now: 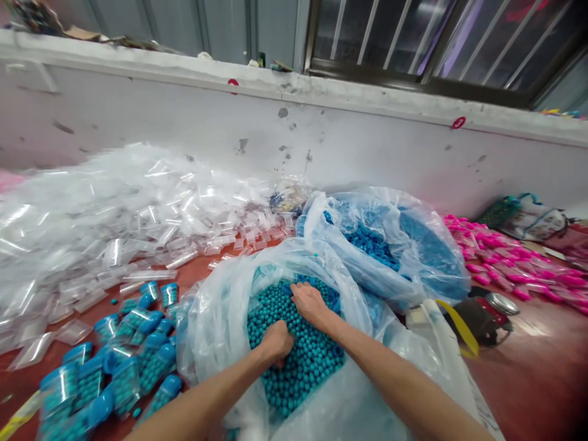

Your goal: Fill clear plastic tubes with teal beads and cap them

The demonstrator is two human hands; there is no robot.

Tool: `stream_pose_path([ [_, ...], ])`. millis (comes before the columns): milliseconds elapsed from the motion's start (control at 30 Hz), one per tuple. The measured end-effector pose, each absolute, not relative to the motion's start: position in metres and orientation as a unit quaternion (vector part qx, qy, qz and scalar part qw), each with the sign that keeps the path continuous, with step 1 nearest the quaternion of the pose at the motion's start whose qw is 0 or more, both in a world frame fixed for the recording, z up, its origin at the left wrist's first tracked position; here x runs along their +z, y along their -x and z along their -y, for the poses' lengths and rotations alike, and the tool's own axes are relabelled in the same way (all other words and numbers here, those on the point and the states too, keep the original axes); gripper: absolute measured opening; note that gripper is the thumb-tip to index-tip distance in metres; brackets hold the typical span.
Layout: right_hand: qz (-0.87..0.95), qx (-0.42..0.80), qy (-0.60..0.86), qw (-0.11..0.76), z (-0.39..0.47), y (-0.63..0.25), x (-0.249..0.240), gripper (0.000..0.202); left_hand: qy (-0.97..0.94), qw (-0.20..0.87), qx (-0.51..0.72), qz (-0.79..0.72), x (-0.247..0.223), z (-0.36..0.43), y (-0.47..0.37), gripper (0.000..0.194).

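Note:
Many small teal balls [305, 361] fill a large clear plastic bag [220, 306], its mouth spread wide. My left hand [278, 342] is down among the balls, its fingers curled into a fist; what lies inside them is hidden. Just beyond it and to the right, my right hand [310, 301] reaches into the same bag with its fingers bent down. A bit of blue shows at its fingertips, too little to name. Left of the bag, clear jars [126, 383] with blue caps and teal balls inside lie in a heap on the red floor.
Clear empty tubes [114, 251] form a big pile along the wall at left. Behind the ball bag sits another bag [413, 263] of blue caps. Bright pink pieces [514, 263] cover the floor at right, near a dark red-and-black device [484, 315] and a yellow strap [462, 331].

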State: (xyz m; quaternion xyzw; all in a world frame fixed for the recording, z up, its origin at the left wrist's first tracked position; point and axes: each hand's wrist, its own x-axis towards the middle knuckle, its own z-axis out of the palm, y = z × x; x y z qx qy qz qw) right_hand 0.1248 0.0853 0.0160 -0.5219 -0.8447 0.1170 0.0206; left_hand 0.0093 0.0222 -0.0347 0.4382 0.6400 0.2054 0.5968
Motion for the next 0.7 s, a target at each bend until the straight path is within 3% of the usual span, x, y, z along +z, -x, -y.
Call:
stream_pose_path([
  [167, 0.835, 0.095, 0.541, -0.026, -0.073, -0.143, 0.016, 0.019, -0.358, 0.639, 0.233, -0.640, -0.032, -0.035, -0.028, 0.013],
  [433, 0.789, 0.132, 0.600, -0.029, -0.058, -0.193, 0.033, 0.040, -0.283, 0.762, 0.319, -0.488, -0.028, -0.038, -0.031, 0.009],
  [600, 0.799, 0.233, 0.552, 0.052, -0.054, -0.192, 0.034, 0.031, -0.281, 0.772, 0.346, -0.453, -0.020, -0.031, -0.019, 0.032],
  [700, 0.797, 0.260, 0.532, 0.119, -0.049, -0.182, 0.038, 0.027, -0.299, 0.756, 0.350, -0.465, -0.009, -0.028, -0.015, 0.035],
])
